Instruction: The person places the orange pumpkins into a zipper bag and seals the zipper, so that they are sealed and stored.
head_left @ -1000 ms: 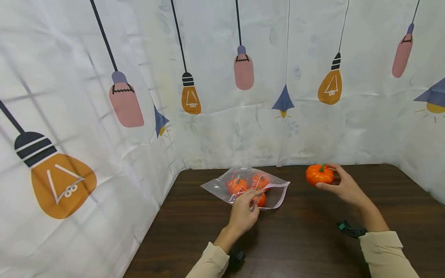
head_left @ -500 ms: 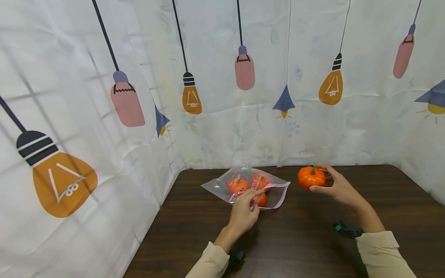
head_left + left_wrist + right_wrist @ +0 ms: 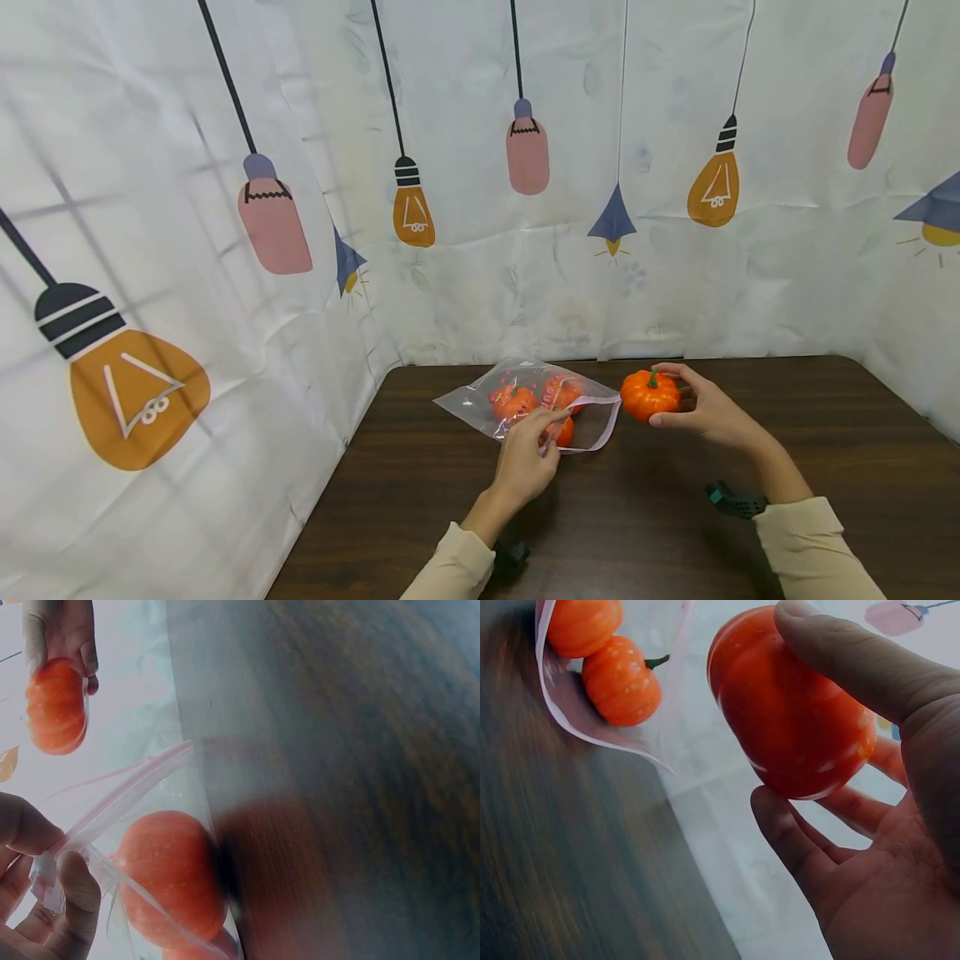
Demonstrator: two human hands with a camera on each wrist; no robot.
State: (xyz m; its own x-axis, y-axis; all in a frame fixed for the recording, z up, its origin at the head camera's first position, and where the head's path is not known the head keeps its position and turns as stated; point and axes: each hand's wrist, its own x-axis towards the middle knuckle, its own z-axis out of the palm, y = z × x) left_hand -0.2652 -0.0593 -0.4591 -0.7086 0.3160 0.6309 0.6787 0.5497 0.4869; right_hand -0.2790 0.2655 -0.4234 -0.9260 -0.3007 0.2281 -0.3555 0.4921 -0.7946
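A small orange pumpkin (image 3: 649, 396) with a green stem is held by my right hand (image 3: 708, 408), thumb on one side and fingers on the other, just right of the bag's mouth. The clear zip bag (image 3: 468, 402) lies on the table with its pink-edged mouth spread toward the right. My left hand (image 3: 525, 458) pinches the bag's near rim, and the left wrist view shows the zip slider (image 3: 46, 874) between thumb and finger. Inside the bag sit three more pumpkins (image 3: 514, 402); the right wrist view shows two of these pumpkins (image 3: 621, 681) through the mouth.
The dark wooden table (image 3: 637, 533) carries the bag. Behind and to the left hangs a white curtain (image 3: 480, 292) with printed lamps, close to the table's far edge. A dark band (image 3: 738, 502) is on the right wrist, and a dark device (image 3: 512, 557) is at the left wrist.
My right hand has carried its pumpkin leftward and slightly down, up to the bag's open mouth. The left hand and the bag have stayed almost still.
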